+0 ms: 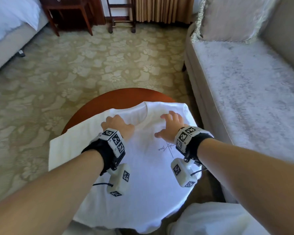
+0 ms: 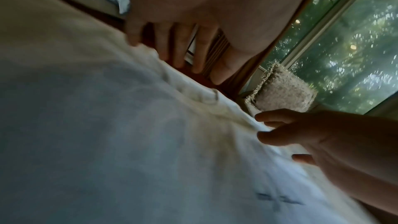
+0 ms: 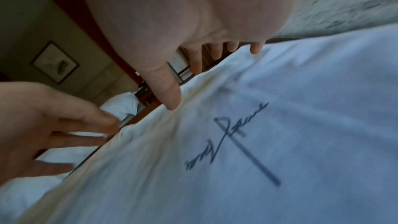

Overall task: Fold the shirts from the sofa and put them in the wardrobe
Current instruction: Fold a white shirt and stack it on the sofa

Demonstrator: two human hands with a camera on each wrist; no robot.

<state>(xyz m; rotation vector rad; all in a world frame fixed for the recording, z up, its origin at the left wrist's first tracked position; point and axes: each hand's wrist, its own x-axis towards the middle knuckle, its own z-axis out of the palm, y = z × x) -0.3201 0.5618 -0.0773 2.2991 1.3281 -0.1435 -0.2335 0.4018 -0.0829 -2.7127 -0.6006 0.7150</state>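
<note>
A white shirt with a small dark script print lies spread front-up on a round wooden table, collar at the far side. My left hand rests with straight fingers on the cloth left of the collar. My right hand is over the shirt's right shoulder with fingers spread, holding nothing. In the left wrist view the left fingers touch the shirt near its far edge. The right wrist view shows the right hand just above the shirt, beside the print.
A grey sofa with a fringed cushion stands close on the right. A bed is at the far left, with a dark wooden nightstand and a rack at the back. Patterned carpet lies between.
</note>
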